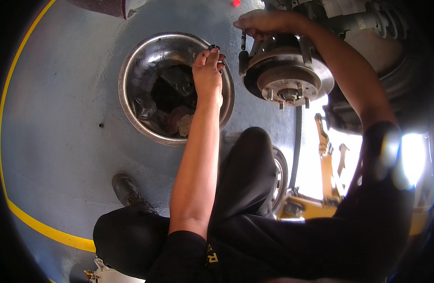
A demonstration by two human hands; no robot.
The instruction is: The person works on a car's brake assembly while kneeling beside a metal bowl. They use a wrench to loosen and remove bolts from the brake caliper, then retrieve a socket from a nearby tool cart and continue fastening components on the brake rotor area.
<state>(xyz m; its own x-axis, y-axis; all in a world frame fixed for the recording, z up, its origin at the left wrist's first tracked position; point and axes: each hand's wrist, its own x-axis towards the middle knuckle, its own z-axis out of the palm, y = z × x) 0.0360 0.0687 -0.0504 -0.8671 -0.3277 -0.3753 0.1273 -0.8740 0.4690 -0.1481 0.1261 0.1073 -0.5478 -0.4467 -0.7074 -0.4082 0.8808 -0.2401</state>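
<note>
My left hand (208, 75) is over the right side of a steel basin (124, 85). Its fingers are pinched on a small dark piece (213, 47) whose kind I cannot make out. Inside the basin lie dark liquid and dirty scraps. My right hand (269, 22) reaches in above the brake disc (326, 85), fingers closed at the top of a thin dark pin (244, 40). That pin stands upright over the end of the caliper bracket (244, 61). Wheel studs (300, 89) stick out of the hub around its central nut (288, 96).
A strut with a coil spring (389, 21) is at the upper right. Yellow lifting equipment (324, 160) and a wheel (279, 177) stand to the right of my knee. A small dark part (101, 125) and a red piece (235, 3) lie on the grey floor.
</note>
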